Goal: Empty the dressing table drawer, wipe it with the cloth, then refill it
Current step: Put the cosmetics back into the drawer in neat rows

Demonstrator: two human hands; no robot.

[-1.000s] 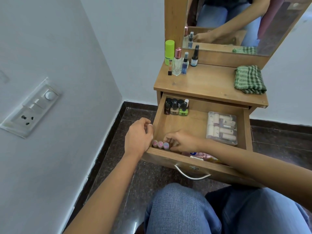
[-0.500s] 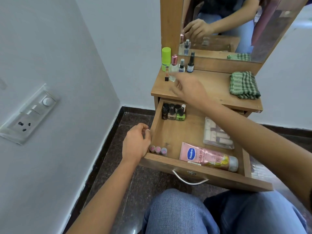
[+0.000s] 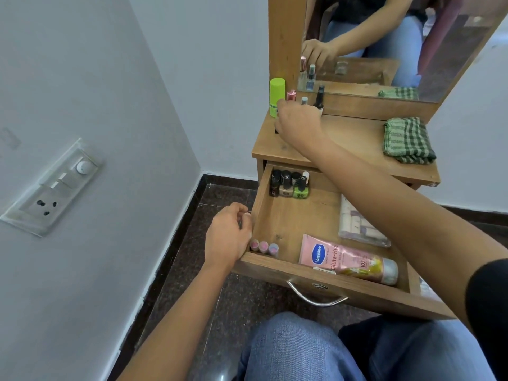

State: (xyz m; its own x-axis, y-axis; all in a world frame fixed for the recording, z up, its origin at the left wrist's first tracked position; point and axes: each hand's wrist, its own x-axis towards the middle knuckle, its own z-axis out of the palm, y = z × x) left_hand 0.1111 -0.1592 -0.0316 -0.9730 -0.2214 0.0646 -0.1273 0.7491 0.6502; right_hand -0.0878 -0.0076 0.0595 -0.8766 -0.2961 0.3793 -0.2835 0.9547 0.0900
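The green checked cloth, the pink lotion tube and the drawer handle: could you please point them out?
Green checked cloth [image 3: 406,138]: head view, middle of its folded top.
Pink lotion tube [image 3: 345,260]: head view, middle of its body.
Drawer handle [image 3: 316,303]: head view, lowest part of the metal bow.

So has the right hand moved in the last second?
Yes. The right hand has gone from inside the drawer, near its front edge, up over the tabletop, by the green bottle.
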